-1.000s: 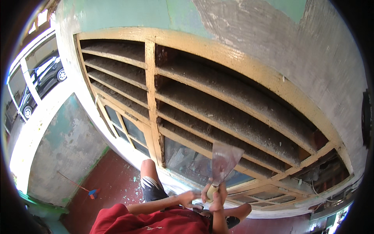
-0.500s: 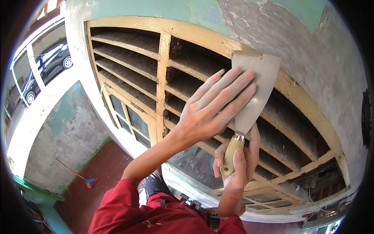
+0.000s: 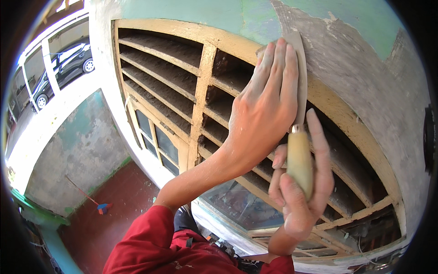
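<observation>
A wide putty knife point(image 3: 299, 155) with a pale wooden handle and broad metal blade is raised in front of a yellow vent frame point(image 3: 206, 68). My right hand point(image 3: 320, 182) is closed around the handle from below. My left hand point(image 3: 264, 102) lies over the blade, fingers stretched out and side by side, hiding much of it. Grey dust coats those fingers. The blade's far edge reaches the boundary between the frame's top rail and the wall point(image 3: 346, 68), where green paint gives way to rough grey. Whether it touches the wall I cannot tell.
Dusty slats point(image 3: 157, 75) fill the vent above small glass panes point(image 3: 164, 144). At lower left a broom point(image 3: 102, 208) lies on the red floor point(image 3: 123, 223), beside a patchy low wall point(image 3: 75, 155). A dark car point(image 3: 68, 66) stands outside at far left.
The putty knife has turned, its blade now more edge-on and its tip higher, nearer the wall. My left hand has shifted up with it. My right hand has moved slightly right.
</observation>
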The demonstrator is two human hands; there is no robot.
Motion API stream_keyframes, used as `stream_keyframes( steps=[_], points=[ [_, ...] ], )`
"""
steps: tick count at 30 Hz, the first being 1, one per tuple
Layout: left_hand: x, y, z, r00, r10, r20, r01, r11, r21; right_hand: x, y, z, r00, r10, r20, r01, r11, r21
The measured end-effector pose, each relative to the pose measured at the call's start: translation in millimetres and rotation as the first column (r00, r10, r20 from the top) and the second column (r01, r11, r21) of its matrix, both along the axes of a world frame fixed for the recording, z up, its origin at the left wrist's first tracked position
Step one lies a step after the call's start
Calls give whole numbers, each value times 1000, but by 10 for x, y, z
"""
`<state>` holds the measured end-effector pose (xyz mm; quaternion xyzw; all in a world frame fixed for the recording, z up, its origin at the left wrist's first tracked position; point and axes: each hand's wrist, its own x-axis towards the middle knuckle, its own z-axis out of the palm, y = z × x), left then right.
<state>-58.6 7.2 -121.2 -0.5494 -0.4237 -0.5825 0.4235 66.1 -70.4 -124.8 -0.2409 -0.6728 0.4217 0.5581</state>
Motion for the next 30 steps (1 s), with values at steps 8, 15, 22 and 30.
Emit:
stream_keyframes(
  steps=[8, 15, 22, 30],
  points=[
    [-129, -74, 265, 978, 177, 112, -154, 969, -193, -83, 254, 315, 962, -230, 148, 153, 901, 405],
    [-160, -100, 336, 990, 113, 87, -99, 984, -147, -331, -57, 513, 894, -447, 16, 385, 788, 480],
    [-216, -201, 384, 980, 172, 98, -152, 972, -180, -361, -45, 470, 865, -501, 13, 358, 637, 682],
    [-184, -217, 425, 987, 127, 99, -106, 976, -189, 123, 207, 732, 834, -407, 371, -147, 485, 862]
  ],
)
